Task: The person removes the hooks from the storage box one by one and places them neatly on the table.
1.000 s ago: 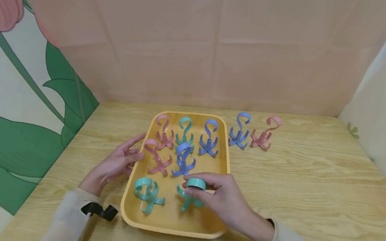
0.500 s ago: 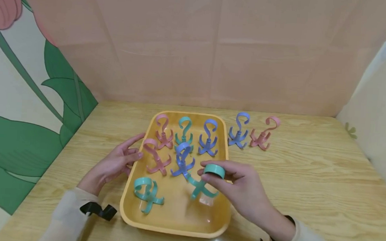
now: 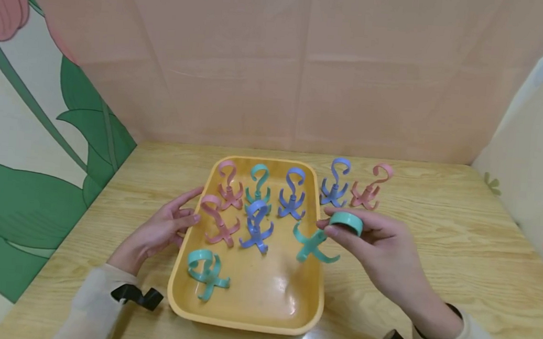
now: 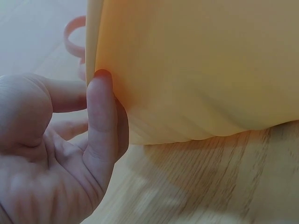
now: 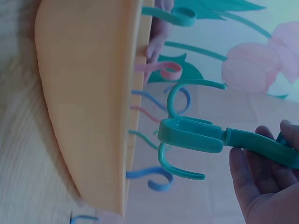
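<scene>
The tray [image 3: 248,299] is held at its left rim by the left hand [image 3: 160,230]; a narrow grip is noted, with fingers pressed to the outer wall. A teal four-pronged hook [image 3: 312,246] is pinched by its curled upper end between thumb and fingers of the right hand [image 3: 384,248]. It is suspended over the tray's right rim, not touching it, prongs lowermost. Six further hooks are contained in the tray: two pink hooks [image 3: 220,228], two blue hooks [image 3: 292,200] and two teal hooks [image 3: 209,276]. One blue and one pink are placed on the table [image 3: 436,244], just right of the tray.
</scene>
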Available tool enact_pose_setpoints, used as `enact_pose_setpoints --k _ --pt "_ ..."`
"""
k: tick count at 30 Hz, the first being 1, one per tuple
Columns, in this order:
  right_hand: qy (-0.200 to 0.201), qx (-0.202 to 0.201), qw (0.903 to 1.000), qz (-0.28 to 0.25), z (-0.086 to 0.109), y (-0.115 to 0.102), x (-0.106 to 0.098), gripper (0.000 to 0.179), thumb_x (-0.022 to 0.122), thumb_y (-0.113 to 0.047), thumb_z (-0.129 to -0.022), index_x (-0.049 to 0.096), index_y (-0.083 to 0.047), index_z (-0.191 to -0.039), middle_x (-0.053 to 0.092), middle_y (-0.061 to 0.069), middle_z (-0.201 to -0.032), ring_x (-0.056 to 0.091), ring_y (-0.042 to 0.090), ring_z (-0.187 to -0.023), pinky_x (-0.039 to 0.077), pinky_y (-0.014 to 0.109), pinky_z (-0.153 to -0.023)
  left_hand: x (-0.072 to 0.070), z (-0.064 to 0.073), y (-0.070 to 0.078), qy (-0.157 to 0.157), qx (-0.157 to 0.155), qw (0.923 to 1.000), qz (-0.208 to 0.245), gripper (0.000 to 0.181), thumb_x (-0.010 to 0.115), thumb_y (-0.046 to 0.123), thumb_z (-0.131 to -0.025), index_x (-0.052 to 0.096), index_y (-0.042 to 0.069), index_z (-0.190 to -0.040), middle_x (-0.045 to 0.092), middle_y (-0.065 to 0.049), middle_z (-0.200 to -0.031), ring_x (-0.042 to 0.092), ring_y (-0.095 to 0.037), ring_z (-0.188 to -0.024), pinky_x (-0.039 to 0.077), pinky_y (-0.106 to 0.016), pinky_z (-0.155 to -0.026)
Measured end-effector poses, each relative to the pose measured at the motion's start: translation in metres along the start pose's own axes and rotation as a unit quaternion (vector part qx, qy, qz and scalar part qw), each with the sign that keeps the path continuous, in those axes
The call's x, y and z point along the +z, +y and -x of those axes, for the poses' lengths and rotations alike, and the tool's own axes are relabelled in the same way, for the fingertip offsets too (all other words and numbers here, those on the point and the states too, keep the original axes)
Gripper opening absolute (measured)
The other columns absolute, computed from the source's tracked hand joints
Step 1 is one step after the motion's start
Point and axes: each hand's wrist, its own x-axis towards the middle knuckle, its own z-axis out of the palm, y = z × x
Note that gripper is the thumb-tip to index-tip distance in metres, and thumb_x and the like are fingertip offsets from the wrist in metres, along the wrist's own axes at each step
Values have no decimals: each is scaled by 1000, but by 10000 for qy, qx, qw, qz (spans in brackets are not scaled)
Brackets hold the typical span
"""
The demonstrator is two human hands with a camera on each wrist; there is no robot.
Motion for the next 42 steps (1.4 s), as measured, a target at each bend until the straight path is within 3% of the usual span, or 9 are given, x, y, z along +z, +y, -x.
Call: enact_pose_setpoints --k 7,16,22,25,31,38,42 --pt "278 -44 9995 -117 2 -2 -23 25 65 19 -87 69 13 -111 75 16 -102 73 23 -98 57 31 -86 0 0 -1 -27 30 10000 25 69 51 9 -105 16 23 -163 59 -28 -118 72 -33 -88 62 -42 -60" --pt "906 566 9940 219 3 7 -61 21 67 9 -92 67 14 -112 76 9 -100 72 15 -97 56 21 -85 0 0 0 -32 27 10000 -5 68 52 10 -105 17 23 -163 59 -28 -118 72 -30 -84 61 -39 -59" --pt "1074 654 9920 -126 1 24 -88 18 64 8 -94 66 16 -109 76 9 -105 73 16 -96 54 22 -90 0 0 -2 -93 77 9999 22 68 52 10 -105 16 22 -163 60 -27 -116 72 -27 -79 61 -37 -56" --pt "1226 745 9895 -193 -1 34 -102 15 65 6 -94 68 14 -106 75 7 -107 73 14 -95 55 22 -87 0 0 -2 -84 70 9999 27 68 52 10 -105 16 22 -163 60 -27 -116 73 -27 -80 61 -37 -57" --pt "1527 888 9834 -422 -2 55 -130 25 67 5 -93 68 10 -118 76 9 -102 73 15 -93 57 27 -83 0 0 -1 -49 24 10000 54 69 52 10 -105 16 23 -163 59 -28 -119 72 -28 -82 61 -40 -59" --pt "1670 935 9799 -569 -5 72 -158 20 68 6 -92 68 13 -111 73 8 -110 73 17 -95 57 29 -81 0 -1 -1 -38 8 10000 37 68 52 11 -105 17 23 -163 58 -30 -122 72 -31 -84 61 -40 -59" --pt "1801 1115 9756 -582 -9 81 -174 21 70 3 -91 70 11 -111 74 7 -106 73 16 -93 57 29 -80 0 -1 -1 -44 28 10000 37 68 52 11 -105 17 23 -163 58 -31 -122 72 -29 -83 61 -38 -57"
